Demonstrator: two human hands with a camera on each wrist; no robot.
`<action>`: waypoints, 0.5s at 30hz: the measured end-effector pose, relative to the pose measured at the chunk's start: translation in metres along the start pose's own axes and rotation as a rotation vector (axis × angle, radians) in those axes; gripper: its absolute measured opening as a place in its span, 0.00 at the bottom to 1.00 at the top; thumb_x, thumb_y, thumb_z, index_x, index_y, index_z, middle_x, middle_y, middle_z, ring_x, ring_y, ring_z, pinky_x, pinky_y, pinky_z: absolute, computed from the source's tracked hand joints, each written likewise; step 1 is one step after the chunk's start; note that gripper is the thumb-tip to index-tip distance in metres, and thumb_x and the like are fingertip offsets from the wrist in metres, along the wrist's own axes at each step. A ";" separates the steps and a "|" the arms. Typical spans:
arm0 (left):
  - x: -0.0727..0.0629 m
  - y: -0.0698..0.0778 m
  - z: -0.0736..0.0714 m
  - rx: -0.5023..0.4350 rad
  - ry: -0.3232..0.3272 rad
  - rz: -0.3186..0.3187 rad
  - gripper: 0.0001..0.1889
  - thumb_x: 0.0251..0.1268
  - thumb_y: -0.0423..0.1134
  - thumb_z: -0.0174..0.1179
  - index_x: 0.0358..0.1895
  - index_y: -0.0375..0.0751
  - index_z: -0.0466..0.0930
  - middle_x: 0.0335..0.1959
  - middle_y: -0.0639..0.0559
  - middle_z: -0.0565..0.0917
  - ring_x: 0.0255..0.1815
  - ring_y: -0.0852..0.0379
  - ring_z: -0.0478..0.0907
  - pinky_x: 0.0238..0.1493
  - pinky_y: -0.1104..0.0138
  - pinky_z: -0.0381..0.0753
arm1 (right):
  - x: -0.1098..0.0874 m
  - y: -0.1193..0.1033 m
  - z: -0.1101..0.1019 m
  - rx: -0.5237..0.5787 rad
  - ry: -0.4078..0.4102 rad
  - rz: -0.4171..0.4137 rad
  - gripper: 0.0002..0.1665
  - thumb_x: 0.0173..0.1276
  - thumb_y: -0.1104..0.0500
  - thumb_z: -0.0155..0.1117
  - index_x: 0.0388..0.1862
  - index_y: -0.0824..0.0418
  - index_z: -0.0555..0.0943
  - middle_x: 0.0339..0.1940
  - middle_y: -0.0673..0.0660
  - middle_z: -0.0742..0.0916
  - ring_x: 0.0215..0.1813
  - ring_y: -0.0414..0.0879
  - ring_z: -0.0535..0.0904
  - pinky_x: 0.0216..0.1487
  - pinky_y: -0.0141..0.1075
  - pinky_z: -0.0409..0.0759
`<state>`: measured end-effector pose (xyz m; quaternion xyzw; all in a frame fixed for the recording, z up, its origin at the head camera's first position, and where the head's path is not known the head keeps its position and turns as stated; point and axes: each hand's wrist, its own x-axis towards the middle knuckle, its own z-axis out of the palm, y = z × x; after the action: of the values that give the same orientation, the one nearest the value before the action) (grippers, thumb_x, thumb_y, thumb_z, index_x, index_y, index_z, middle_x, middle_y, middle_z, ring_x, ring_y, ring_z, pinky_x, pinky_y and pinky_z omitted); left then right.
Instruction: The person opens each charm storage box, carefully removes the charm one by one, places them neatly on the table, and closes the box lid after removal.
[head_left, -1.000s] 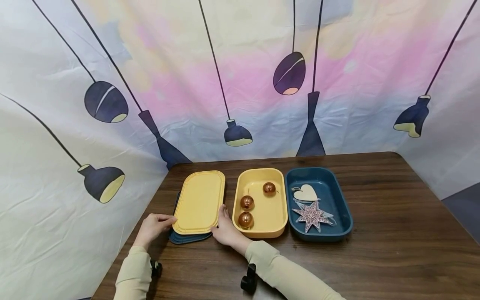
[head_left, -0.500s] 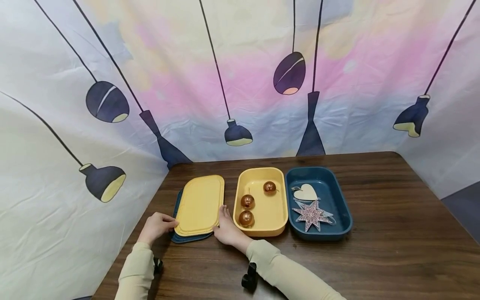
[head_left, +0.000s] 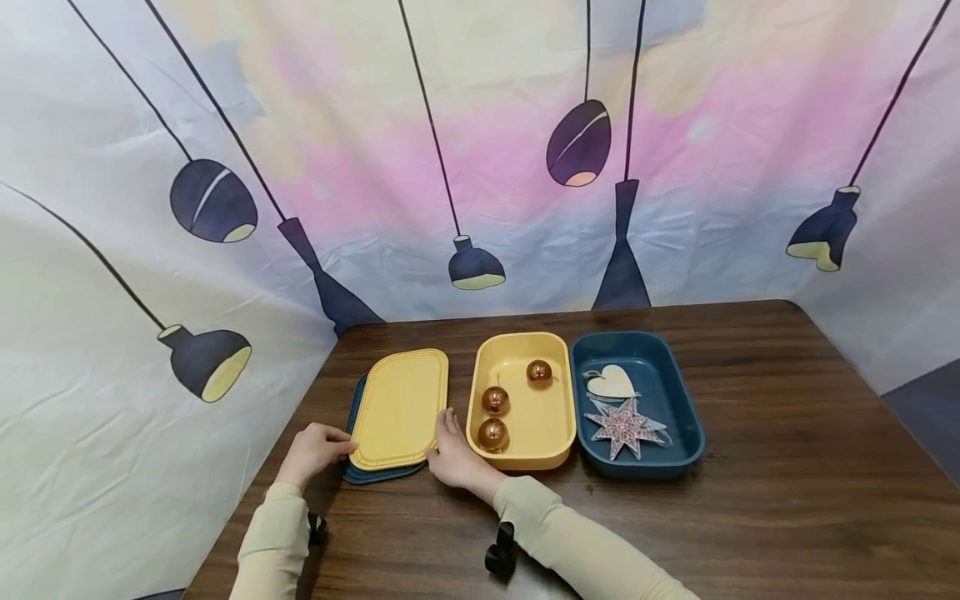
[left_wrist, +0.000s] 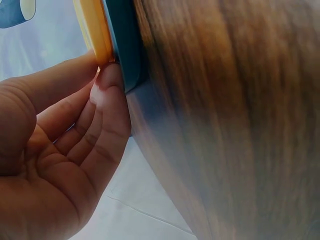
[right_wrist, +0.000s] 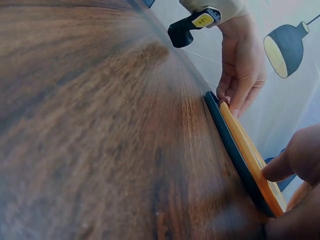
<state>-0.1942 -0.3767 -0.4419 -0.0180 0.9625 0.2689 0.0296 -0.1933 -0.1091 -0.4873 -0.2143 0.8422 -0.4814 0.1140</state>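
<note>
A yellow lid [head_left: 401, 407] lies over a dark blue lid [head_left: 378, 477], which shows along its left and near edges. My left hand [head_left: 313, 452] pinches the yellow lid's near left corner between thumb and fingertips, as the left wrist view shows close up. On the opposite side, my right hand [head_left: 459, 457] holds the right edge, its thumb at the near right corner and its fingers along the side. In the right wrist view, the yellow lid [right_wrist: 250, 155] sits just above the blue one [right_wrist: 235, 150]; part of my right hand is cut off.
Right of the lids stands a yellow box [head_left: 528, 421] with several shiny copper balls [head_left: 493, 434]. Beside it, a blue box [head_left: 678, 417] holds a wooden heart [head_left: 611, 382] and a glittery star [head_left: 625, 427]. A printed cloth [head_left: 525, 250] hangs behind the wooden table [head_left: 780, 467].
The yellow lid has shifted slightly right and its far edge has come nearer, baring more of the blue lid on the left. Both hands moved a little right with it.
</note>
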 end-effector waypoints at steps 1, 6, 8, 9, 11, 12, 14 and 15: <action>0.000 -0.001 0.001 -0.011 0.002 -0.005 0.13 0.65 0.38 0.68 0.41 0.29 0.89 0.25 0.51 0.86 0.27 0.57 0.80 0.32 0.61 0.80 | 0.000 0.000 0.000 -0.004 0.004 -0.006 0.42 0.79 0.62 0.52 0.79 0.77 0.43 0.80 0.76 0.45 0.81 0.64 0.39 0.79 0.52 0.47; 0.001 -0.004 0.002 -0.090 0.015 -0.045 0.18 0.67 0.40 0.67 0.49 0.26 0.86 0.31 0.47 0.88 0.31 0.54 0.84 0.34 0.62 0.83 | -0.003 0.000 0.001 -0.037 0.020 -0.043 0.41 0.79 0.62 0.53 0.80 0.74 0.46 0.81 0.74 0.45 0.82 0.63 0.41 0.78 0.52 0.51; 0.001 -0.003 0.001 -0.108 0.023 -0.048 0.19 0.69 0.41 0.65 0.51 0.26 0.85 0.33 0.45 0.88 0.32 0.53 0.84 0.34 0.61 0.83 | -0.005 -0.003 0.001 -0.067 0.024 -0.065 0.41 0.80 0.61 0.53 0.81 0.72 0.47 0.81 0.73 0.45 0.82 0.63 0.42 0.77 0.52 0.52; 0.002 -0.002 -0.001 -0.110 0.029 -0.045 0.19 0.70 0.41 0.65 0.52 0.26 0.84 0.34 0.44 0.88 0.33 0.52 0.84 0.34 0.61 0.83 | -0.006 -0.005 0.001 -0.076 0.026 -0.081 0.40 0.80 0.61 0.53 0.81 0.72 0.47 0.81 0.72 0.46 0.82 0.63 0.43 0.77 0.52 0.53; 0.003 0.000 -0.004 -0.112 0.044 -0.030 0.20 0.72 0.42 0.63 0.55 0.26 0.83 0.37 0.40 0.88 0.34 0.50 0.85 0.35 0.60 0.83 | -0.007 -0.009 -0.001 -0.086 0.038 -0.122 0.40 0.80 0.61 0.53 0.81 0.71 0.48 0.82 0.72 0.46 0.82 0.63 0.44 0.77 0.53 0.54; 0.003 0.001 -0.006 -0.108 0.053 -0.021 0.20 0.72 0.42 0.62 0.56 0.27 0.83 0.39 0.39 0.88 0.35 0.48 0.85 0.35 0.59 0.83 | -0.008 -0.011 -0.002 -0.096 0.048 -0.143 0.40 0.80 0.61 0.53 0.81 0.71 0.49 0.81 0.72 0.47 0.82 0.63 0.45 0.76 0.53 0.55; 0.003 0.004 -0.010 -0.098 0.071 0.003 0.22 0.74 0.44 0.61 0.58 0.28 0.81 0.46 0.35 0.86 0.40 0.43 0.84 0.39 0.55 0.83 | -0.009 -0.016 -0.004 -0.107 0.076 -0.189 0.39 0.79 0.62 0.54 0.81 0.71 0.50 0.81 0.73 0.49 0.81 0.63 0.46 0.76 0.54 0.56; 0.003 0.006 -0.012 -0.090 0.081 0.013 0.22 0.74 0.45 0.61 0.59 0.28 0.81 0.50 0.34 0.85 0.44 0.41 0.84 0.42 0.53 0.83 | -0.010 -0.018 -0.006 -0.117 0.093 -0.208 0.39 0.79 0.62 0.54 0.81 0.71 0.51 0.81 0.73 0.51 0.81 0.64 0.48 0.76 0.53 0.57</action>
<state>-0.1984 -0.3779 -0.4286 -0.0239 0.9500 0.3110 -0.0122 -0.1822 -0.1078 -0.4686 -0.2840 0.8464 -0.4503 0.0116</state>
